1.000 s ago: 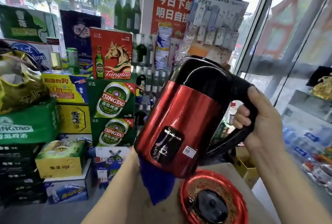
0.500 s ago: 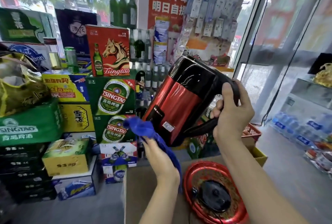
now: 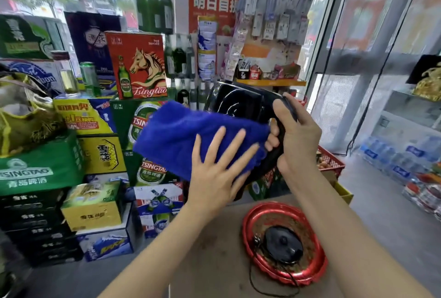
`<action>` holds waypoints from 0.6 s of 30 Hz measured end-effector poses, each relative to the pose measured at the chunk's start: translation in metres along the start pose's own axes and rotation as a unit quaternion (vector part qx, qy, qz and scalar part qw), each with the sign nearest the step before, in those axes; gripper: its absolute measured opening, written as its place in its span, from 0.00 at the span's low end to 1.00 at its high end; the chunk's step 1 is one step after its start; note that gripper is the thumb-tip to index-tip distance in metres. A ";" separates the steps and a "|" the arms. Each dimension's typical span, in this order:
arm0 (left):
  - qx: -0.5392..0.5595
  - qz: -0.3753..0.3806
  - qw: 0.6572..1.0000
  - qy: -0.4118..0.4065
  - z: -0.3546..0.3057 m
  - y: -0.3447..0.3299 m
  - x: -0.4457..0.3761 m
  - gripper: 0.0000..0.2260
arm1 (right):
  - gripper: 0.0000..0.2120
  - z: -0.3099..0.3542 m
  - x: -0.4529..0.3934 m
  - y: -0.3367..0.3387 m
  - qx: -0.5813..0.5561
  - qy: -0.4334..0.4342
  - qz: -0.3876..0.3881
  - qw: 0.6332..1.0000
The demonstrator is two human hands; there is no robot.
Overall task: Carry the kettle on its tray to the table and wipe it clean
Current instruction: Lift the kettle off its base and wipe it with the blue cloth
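Grip, right hand (image 3: pixel 296 137): fingers wrapped tight round the handle of the kettle (image 3: pixel 241 104), holding it tilted in the air above the surface (image 3: pixel 214 250). Grip, left hand (image 3: pixel 214 166): fingers spread flat, pressing the blue cloth (image 3: pixel 186 135) against the kettle's body. Step in hand: wiping, carrying apparently done. Next move likely calls for turning the kettle to reach unwiped sides. Count: one kettle, one cloth, one red tray (image 3: pixel 317 266) on the surface, bearing one black base (image 3: pixel 284 245).

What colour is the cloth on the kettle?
Bright blue; the cloth shows clearly in the head view.
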State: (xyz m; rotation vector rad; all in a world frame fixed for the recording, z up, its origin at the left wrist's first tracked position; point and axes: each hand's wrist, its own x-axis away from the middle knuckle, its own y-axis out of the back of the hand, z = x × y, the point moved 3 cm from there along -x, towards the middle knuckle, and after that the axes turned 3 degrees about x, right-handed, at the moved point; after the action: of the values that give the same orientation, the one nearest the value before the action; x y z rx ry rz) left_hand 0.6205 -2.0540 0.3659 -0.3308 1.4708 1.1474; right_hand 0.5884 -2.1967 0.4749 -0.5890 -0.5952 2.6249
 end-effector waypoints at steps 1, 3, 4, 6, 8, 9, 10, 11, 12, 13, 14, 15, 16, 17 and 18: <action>0.001 0.009 1.000 -0.024 0.000 -0.001 0.021 0.25 | 0.19 0.003 0.000 0.004 0.002 0.005 0.005 1.000; 0.019 0.029 0.998 -0.056 0.004 -0.002 0.051 0.26 | 0.18 0.004 0.004 0.009 0.013 0.014 0.016 1.000; 0.033 0.035 0.998 -0.051 0.005 -0.001 0.056 0.26 | 0.18 0.004 0.006 0.010 0.018 0.016 0.026 0.999; 0.075 0.029 0.997 0.014 0.007 0.001 0.047 0.27 | 0.18 0.002 0.011 0.007 0.023 0.016 0.048 0.998; 0.174 -0.022 0.973 0.149 0.014 0.006 0.020 0.28 | 0.19 0.003 0.013 0.003 0.028 0.014 0.071 0.997; 0.244 -0.048 0.939 0.235 0.024 0.008 0.003 0.29 | 0.19 0.006 0.013 0.002 0.030 0.016 0.086 0.996; 0.318 -0.059 0.888 0.328 0.038 0.012 -0.015 0.30 | 0.19 0.009 0.013 0.000 0.032 0.017 0.102 0.994; 0.394 -0.060 0.826 0.398 0.053 0.013 -0.032 0.32 | 0.19 0.012 0.013 0.000 0.032 0.018 0.119 0.992; 0.480 -0.053 0.762 0.433 0.067 0.012 -0.047 0.33 | 0.20 0.015 0.013 0.001 0.029 0.018 0.136 0.990; 0.579 -0.043 0.690 0.432 0.080 0.011 -0.062 0.31 | 0.20 0.019 0.013 0.001 0.021 0.016 0.151 0.988; 0.652 -0.033 0.631 0.418 0.091 0.010 -0.073 0.26 | 0.21 0.022 0.013 0.003 0.013 0.011 0.158 0.987; 0.696 -0.016 0.590 0.409 0.099 0.009 -0.080 0.22 | 0.21 0.024 0.013 0.006 0.005 0.005 0.157 0.988; 0.721 0.003 0.555 0.414 0.102 0.007 -0.084 0.21 | 0.20 0.026 0.012 0.008 0.000 0.001 0.149 0.989; 0.734 0.033 0.513 0.443 0.104 0.001 -0.080 0.22 | 0.19 0.028 0.011 0.012 -0.004 0.001 0.135 0.991; 0.732 0.070 0.489 0.470 0.105 -0.008 -0.072 0.25 | 0.17 0.031 0.009 0.015 -0.007 0.005 0.118 0.993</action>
State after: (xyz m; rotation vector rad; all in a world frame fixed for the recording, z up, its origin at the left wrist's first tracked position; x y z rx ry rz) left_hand 0.7091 -2.0033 0.4425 0.5171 2.8849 -0.7478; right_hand 0.5617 -2.2150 0.4903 -0.7173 -0.5728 2.8371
